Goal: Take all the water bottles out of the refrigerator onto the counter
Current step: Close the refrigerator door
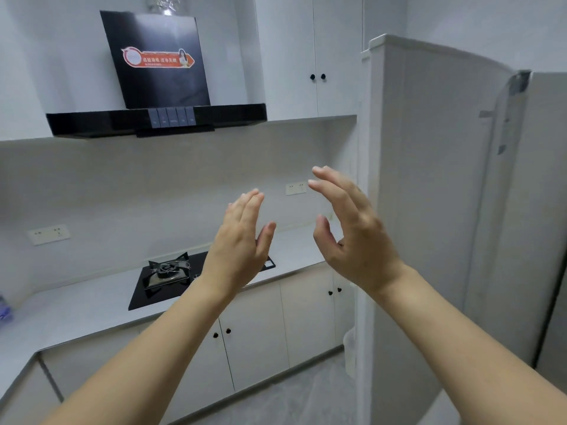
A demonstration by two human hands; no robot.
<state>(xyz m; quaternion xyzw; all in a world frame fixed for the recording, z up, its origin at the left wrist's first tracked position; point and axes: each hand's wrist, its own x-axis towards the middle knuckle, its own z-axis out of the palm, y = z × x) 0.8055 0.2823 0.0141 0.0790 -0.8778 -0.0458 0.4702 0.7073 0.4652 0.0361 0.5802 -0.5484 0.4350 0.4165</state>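
The tall white refrigerator (429,185) stands on the right, its door (365,210) swung out edge-on towards me, so the inside is hidden. No water bottle shows. My left hand (239,246) and my right hand (352,234) are both raised in front of me, palms facing each other, fingers straight or relaxed and holding nothing. The right hand is just left of the door's edge. The grey counter (76,308) runs along the wall on the left.
A black gas hob (165,277) is set into the counter, under a black range hood (156,118). White cabinets (254,332) sit below the counter and above it. A purple-blue item (4,308) lies at the counter's far left edge.
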